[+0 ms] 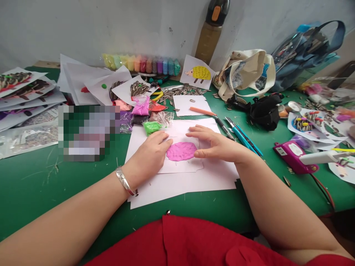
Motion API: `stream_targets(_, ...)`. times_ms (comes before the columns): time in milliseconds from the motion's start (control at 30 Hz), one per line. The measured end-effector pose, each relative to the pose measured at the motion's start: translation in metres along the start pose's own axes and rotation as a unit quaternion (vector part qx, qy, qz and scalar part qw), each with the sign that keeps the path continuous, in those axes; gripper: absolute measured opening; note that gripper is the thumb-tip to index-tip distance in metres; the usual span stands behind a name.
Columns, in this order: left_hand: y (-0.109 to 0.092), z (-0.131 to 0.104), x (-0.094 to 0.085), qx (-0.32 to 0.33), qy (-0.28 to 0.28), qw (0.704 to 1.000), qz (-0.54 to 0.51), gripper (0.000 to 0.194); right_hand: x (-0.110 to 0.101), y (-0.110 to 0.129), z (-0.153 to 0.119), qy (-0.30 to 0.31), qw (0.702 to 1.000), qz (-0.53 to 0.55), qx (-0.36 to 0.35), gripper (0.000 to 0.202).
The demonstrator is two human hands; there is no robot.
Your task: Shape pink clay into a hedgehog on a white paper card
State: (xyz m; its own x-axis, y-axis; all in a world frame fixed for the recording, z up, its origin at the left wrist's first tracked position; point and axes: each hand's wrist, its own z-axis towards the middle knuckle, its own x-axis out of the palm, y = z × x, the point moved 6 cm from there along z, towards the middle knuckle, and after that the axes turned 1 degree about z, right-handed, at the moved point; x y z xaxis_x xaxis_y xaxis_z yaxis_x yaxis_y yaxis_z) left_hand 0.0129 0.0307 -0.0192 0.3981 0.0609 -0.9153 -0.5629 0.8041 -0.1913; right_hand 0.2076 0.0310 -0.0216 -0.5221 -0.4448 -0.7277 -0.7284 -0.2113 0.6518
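Note:
A flattened patch of pink-purple modelling clay (181, 151) lies on a small sheet of white paper (177, 168), with short drawn lines below it. My left hand (151, 155), a silver bracelet at its wrist, rests on the paper with its thumb at the clay's left edge; its fingers lie flat and hold nothing. Over the right side of the sheet is my right hand (213, 144), fingers apart and thumb by the clay's right edge. Whether that thumb presses on the clay, I cannot tell. Larger white sheets (183, 186) lie underneath.
Bags of clay, one green (152, 127), sit just beyond my hands. Behind them are loose sunflower seeds (191, 90) and a hedgehog picture (197, 72). A blue utility knife (245, 136) lies right, near a purple device (295, 157). Paper pictures (24, 92) are stacked left.

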Motion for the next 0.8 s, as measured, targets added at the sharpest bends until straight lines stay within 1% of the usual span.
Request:
stream_targets(67,-0.0001,-0.0003,-0.0002,0.001,-0.001,1.000,-0.002,0.036,-0.0016,-0.0011,-0.0002,-0.006,1.000,-0.005,-0.004,0.072)
stream_targets(200,-0.0001,-0.0002,0.0001,0.000,0.006,1.000,-0.011,0.036,0.0008,0.0002,0.0014,-0.014,0.998,-0.066,-0.015,0.065)
stream_targets(367,0.0008,0.0008,-0.0002,-0.003,0.006,1.000,-0.012,0.036,0.0005,-0.0041,0.0010,0.001,0.999,-0.026,-0.019,0.067)
stream_targets(433,0.0010,0.0009,0.0002,-0.005,0.007,1.000,-0.012,0.036,-0.0005,-0.0045,0.0011,-0.008,0.999,-0.034,-0.022,0.066)
stream_targets(500,0.0010,0.0007,0.0005,-0.005,0.007,1.000,-0.013,0.036,0.0001,-0.0031,0.0018,-0.018,0.998,-0.055,-0.030,0.061)
stream_targets(667,0.0013,0.0000,0.0009,-0.010,0.007,1.000,-0.012,0.036,0.0018,-0.0003,0.0039,-0.016,0.998,-0.056,-0.035,0.055)
stream_targets(800,0.0019,0.0000,0.0008,-0.012,0.007,1.000,-0.019,0.037,-0.0043,-0.0046,0.0017,-0.005,1.000,0.004,-0.020,0.056)
